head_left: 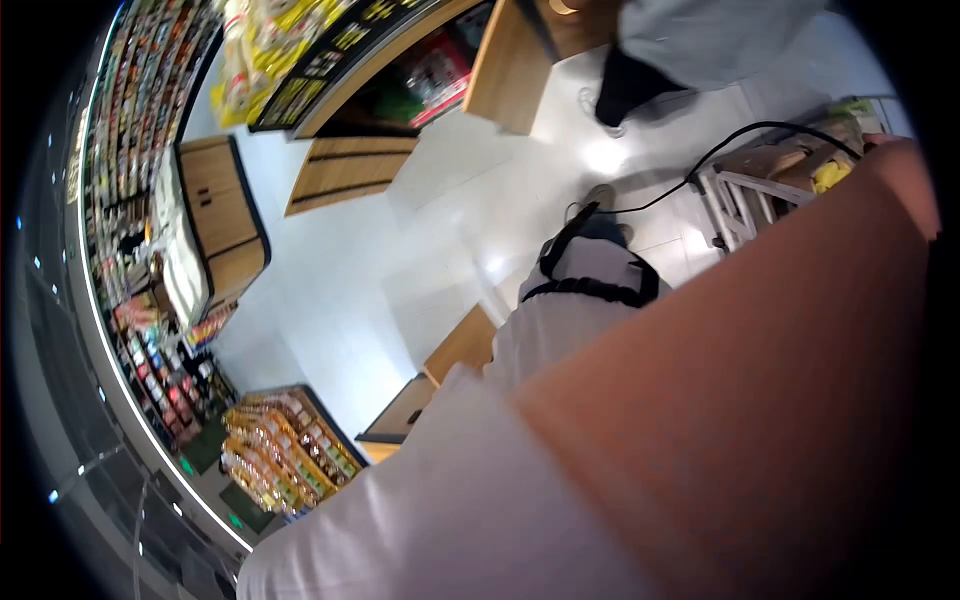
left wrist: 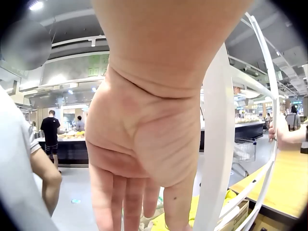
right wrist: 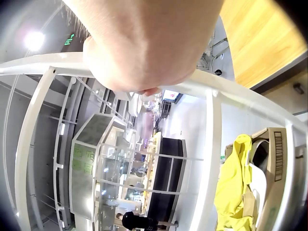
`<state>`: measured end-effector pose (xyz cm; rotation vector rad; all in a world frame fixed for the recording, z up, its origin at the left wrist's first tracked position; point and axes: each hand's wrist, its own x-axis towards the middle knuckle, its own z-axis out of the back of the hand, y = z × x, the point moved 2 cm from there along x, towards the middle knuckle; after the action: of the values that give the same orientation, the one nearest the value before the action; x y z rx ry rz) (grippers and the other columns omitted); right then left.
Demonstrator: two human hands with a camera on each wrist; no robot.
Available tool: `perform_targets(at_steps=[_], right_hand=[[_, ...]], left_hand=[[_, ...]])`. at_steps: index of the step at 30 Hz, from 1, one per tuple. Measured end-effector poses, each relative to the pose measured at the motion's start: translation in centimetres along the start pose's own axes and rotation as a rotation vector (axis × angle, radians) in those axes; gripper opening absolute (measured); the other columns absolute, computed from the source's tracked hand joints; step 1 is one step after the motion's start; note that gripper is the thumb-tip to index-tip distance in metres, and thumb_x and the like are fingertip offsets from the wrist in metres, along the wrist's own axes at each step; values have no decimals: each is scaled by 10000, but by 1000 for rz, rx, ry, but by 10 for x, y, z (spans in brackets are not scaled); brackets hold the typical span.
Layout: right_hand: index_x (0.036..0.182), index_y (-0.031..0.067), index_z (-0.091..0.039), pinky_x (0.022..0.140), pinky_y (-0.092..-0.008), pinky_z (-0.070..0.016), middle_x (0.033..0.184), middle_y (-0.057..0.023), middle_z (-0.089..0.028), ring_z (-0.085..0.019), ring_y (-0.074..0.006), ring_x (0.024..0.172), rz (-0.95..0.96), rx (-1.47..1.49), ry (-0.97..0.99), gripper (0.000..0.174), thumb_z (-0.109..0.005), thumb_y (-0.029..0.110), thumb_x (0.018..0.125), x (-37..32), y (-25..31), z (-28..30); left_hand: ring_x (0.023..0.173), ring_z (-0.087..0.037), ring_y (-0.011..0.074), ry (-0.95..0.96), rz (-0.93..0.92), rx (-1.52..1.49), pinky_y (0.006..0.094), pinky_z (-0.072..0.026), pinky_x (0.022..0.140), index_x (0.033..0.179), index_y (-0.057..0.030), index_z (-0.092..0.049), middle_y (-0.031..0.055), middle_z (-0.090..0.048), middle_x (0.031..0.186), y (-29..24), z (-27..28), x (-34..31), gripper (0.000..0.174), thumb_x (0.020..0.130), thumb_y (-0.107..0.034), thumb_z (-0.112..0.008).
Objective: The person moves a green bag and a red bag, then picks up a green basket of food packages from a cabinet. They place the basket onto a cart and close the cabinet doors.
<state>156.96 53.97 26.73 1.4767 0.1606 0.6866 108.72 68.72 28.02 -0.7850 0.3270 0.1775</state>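
Shop floor [head_left: 330, 260], right grip [right wrist: 144, 48] round white rail [right wrist: 240, 92]

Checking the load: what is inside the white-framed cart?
A cardboard box and crumpled yellow material sit inside the white-framed cart. Whatever lies under them is hidden, as is the box's inside.

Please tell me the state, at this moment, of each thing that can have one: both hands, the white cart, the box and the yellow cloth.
left hand: open, fingers straight, holding nothing, next to the cart frame.
right hand: fingers curled round the cart's top bar.
white cart: upright, loaded.
cardboard box: in the cart, flaps open.
yellow cloth: crumpled, beside the box.
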Motion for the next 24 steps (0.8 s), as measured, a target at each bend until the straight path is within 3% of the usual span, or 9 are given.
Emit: perform_targets(at_steps=[6, 8, 11, 12, 13, 15, 17, 20, 24], right_hand=[[725, -42, -506, 460, -383, -441, 532, -171, -469, -446, -240, 418, 70, 78, -224, 314, -387, 234, 817, 30, 42, -8], [720, -42, -502, 449, -382, -437, 527, -173, -463, -439, -238, 410, 88, 106, -318, 311, -384, 230, 815, 41, 60, -21], [711, -22, -486, 451, -361, -421, 524, -136, -435, -426, -219, 432, 76, 144, -303, 297, -375, 237, 805, 69, 49, -24], [708, -12, -479, 454, -350, -413, 524, -117, -423, -421, -209, 445, 68, 151, -259, 291, -372, 241, 800, 66, 34, -28], [725, -35, -494, 454, -337, -430, 577, -127, -491, -488, -213, 497, 55, 434, -76, 98, -471, 25, 799, 79, 12, -10], [728, -25, -489, 458, -330, -425, 581, -121, -492, -482, -204, 497, 91, 307, -174, 107, -452, 35, 809, 81, 1, -7], [732, -14, -485, 462, -324, -421, 584, -114, -493, -476, -195, 498, 115, 169, -232, 116, -432, 44, 818, 100, -8, -9], [732, 27, -481, 468, -301, -372, 543, -69, -420, -406, -164, 467, -130, 537, -107, 269, -350, 223, 861, 102, 0, -3], [717, 41, -481, 454, -265, -337, 532, -57, -404, -367, -147, 450, 40, 288, -127, 279, -348, 224, 881, 107, -2, 0]], left_hand=[[932, -612, 287, 155, -136, -15, 369, -463, 845, 997, -39, -672, 185, -636, 1042, 7, 67, 68, 633, 639, -558, -731], [932, -611, 283, 99, -125, -72, 364, -461, 847, 986, -34, -678, 187, -634, 1049, 8, 99, 90, 625, 639, -550, -736], [934, -610, 276, -231, -19, -363, 357, -458, 850, 970, -27, -686, 190, -631, 1060, 27, 136, 108, 612, 639, -538, -742], [832, -626, 217, -427, -9, -528, 327, -466, 785, 926, -43, -700, 129, -673, 910, 33, 121, 104, 548, 647, -513, -746], [760, -614, 156, -669, 4, -769, 298, -471, 727, 918, -38, -695, 82, -674, 790, 25, 104, 94, 483, 666, -445, -754], [719, -593, 129, -1018, -2, -807, 274, -465, 689, 950, -18, -677, 79, -668, 798, 13, 92, 110, 407, 711, -339, -754], [712, -575, 94, -1085, -35, -909, 267, -463, 675, 986, -11, -666, 63, -666, 775, 6, 87, 131, 360, 747, -271, -738], [678, -567, 79, -1106, 25, -891, 262, -461, 645, 945, -4, -662, 42, -662, 758, -5, 79, 149, 318, 763, -259, -720], [656, -558, 66, -1159, 36, -852, 260, -458, 631, 900, -3, -661, 35, -640, 708, -22, 67, 158, 268, 774, -236, -701]])
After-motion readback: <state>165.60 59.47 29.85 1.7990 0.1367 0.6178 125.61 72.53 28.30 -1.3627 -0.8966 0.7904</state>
